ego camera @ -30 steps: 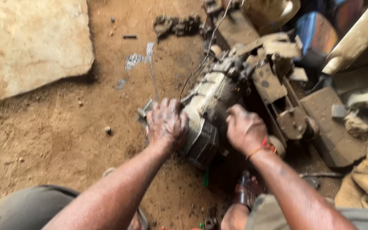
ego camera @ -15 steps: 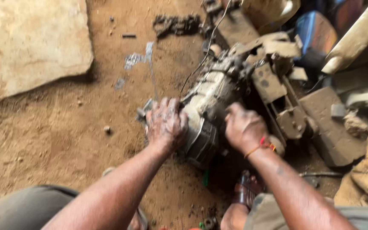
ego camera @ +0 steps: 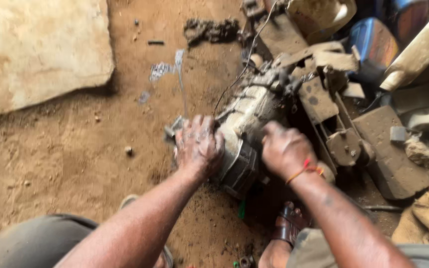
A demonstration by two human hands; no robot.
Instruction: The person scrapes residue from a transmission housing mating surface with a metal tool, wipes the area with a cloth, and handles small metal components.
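Observation:
A dirty grey engine block (ego camera: 247, 119) lies on the dirt floor, its finned end toward me. My left hand (ego camera: 198, 144), smeared with grease, grips the left side of that finned end. On the right side my right hand (ego camera: 285, 149) is closed over the engine, with a red and yellow thread on the wrist. A thin black wire (ego camera: 234, 82) runs up from the engine. Whether the right hand holds a tool is hidden by its fingers.
A large flat stone slab (ego camera: 35, 54) lies at upper left. Rusty metal brackets and plates (ego camera: 346, 134) crowd the right, with a blue container (ego camera: 371, 42) and pale plastic jugs (ego camera: 418, 49) behind. My sandalled foot (ego camera: 286, 228) is below the engine. Small bolts are scattered on the dirt.
My right hand has shifted slightly left and up along the engine's end. My left hand keeps its grip in the same place.

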